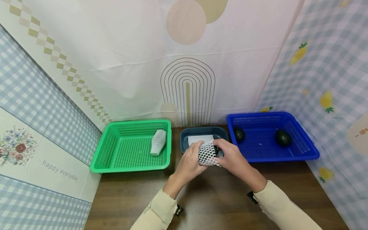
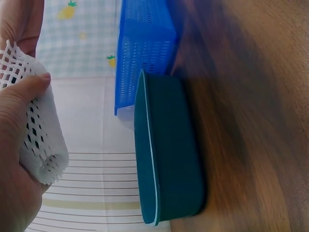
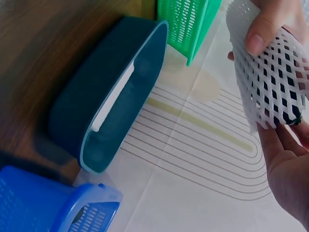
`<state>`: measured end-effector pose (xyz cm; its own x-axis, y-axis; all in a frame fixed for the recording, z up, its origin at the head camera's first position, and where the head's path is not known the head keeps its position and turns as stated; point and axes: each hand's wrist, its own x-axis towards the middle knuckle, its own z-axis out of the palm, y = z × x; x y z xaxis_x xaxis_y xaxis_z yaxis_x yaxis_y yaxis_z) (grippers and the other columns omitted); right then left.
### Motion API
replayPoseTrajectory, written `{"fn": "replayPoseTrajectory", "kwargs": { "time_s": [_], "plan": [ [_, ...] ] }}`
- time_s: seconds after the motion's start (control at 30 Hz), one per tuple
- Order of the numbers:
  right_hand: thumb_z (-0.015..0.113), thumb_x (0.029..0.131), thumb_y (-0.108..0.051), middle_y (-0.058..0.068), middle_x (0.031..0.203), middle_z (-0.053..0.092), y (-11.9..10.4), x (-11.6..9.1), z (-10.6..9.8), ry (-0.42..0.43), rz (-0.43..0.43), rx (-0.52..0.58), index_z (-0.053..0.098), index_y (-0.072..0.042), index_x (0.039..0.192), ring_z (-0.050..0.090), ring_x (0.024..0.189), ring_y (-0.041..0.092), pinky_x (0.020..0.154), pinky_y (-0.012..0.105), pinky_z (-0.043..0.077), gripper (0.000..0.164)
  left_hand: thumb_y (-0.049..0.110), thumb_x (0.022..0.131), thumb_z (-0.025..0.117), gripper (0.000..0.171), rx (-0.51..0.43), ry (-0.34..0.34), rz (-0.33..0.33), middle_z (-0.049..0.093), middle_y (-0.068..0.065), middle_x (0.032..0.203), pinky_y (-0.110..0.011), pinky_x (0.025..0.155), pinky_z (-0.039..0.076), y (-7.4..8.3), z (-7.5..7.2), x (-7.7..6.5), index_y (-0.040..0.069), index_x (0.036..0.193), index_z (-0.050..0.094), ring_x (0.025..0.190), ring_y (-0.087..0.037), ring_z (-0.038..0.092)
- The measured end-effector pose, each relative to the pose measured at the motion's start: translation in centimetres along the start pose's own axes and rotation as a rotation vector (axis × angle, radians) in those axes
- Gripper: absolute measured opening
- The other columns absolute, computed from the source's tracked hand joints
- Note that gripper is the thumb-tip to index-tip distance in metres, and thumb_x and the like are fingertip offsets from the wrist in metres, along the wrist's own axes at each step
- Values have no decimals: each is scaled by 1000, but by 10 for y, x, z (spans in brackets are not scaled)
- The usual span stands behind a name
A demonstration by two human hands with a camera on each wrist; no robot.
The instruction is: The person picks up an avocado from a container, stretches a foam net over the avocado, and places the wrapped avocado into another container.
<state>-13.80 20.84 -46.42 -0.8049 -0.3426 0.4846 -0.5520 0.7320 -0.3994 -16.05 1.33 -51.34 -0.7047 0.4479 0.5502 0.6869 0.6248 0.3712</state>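
A white foam net (image 1: pixel 207 154) is stretched over a dark green avocado (image 3: pixel 291 119), held up in front of the small dark teal bin (image 1: pixel 186 130). My left hand (image 1: pixel 187 164) grips the netted avocado from the left, its thumb lying across the mesh. At the other end, my right hand (image 1: pixel 233 158) pinches the net's open edge, where a bit of dark skin shows. The net's far end (image 2: pixel 54 166) is narrow and slack in the left wrist view. Most of the avocado is hidden by mesh and fingers.
A green basket (image 1: pixel 130 169) on the left holds one netted piece (image 1: pixel 158 142). The blue basket (image 1: pixel 273 158) on the right holds two bare avocados (image 1: pixel 283 137). Flat white foam nets (image 1: pixel 198 138) lie in the teal bin between them. A patterned cloth hangs behind the wooden table (image 1: pixel 207 198).
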Motion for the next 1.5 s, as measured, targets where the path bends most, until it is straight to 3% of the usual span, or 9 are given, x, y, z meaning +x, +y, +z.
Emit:
{"fn": "replayPoseTrajectory", "kwargs": {
  "time_s": [0.23,0.43,0.57,0.73,0.8,0.97,1.1,1.33,1.5],
  "plan": [
    [83,73,-9,9,120,64,0,1,2,-14,21,39,58,-6,123,65,106,22,86,37,55,56,35,69,84,80,-36,8,-16,56,-7,121,-34,94,51,-2,-4,1,7,133,45,105,-19,58],
    [68,90,-17,3,125,60,9,-5,0,36,78,160,57,-11,126,61,107,16,86,37,53,38,29,65,85,82,31,8,0,57,-6,120,-34,94,50,-8,-5,-1,7,133,46,107,-18,57],
    [67,90,-22,4,133,55,12,-8,-2,52,118,207,56,-11,128,55,117,19,90,43,51,41,33,64,85,84,66,2,1,57,-5,121,-36,93,50,-11,-5,-2,8,134,45,109,-18,57],
    [74,84,-34,6,151,36,11,-10,-1,-122,230,337,34,-20,148,49,129,28,96,52,48,77,34,66,85,83,104,-22,3,57,-6,123,-37,88,51,-11,-8,0,11,134,45,109,-19,57],
    [74,83,-39,7,152,34,12,-9,2,-195,259,370,27,-24,151,51,126,29,95,50,49,84,36,68,84,82,121,-42,11,57,-5,124,-37,86,51,-9,-10,1,12,135,44,109,-19,57],
    [72,86,-32,10,129,56,15,-9,8,-205,329,472,45,-24,140,63,100,23,75,29,57,61,44,72,81,85,108,-105,14,55,-4,130,-37,87,52,-3,-15,4,15,140,40,114,-19,56],
    [71,87,-24,12,126,58,17,-8,7,-171,379,557,53,-20,131,64,102,25,74,24,56,47,49,69,82,92,-38,-101,-52,54,-3,135,-37,95,51,-3,-19,4,15,143,38,117,-17,56],
    [71,87,-30,10,132,55,19,-8,2,-122,425,628,52,-17,131,59,113,26,86,24,54,49,41,69,85,83,-590,-87,-323,54,4,136,-34,96,47,-11,-24,-2,27,139,42,116,-13,54],
    [64,93,-26,12,138,48,20,-11,0,-90,410,699,46,-13,135,56,116,23,86,17,52,48,34,73,84,71,-727,-93,-373,58,1,127,-30,89,46,-13,-20,-4,27,134,47,107,-14,56]
  ]
}}
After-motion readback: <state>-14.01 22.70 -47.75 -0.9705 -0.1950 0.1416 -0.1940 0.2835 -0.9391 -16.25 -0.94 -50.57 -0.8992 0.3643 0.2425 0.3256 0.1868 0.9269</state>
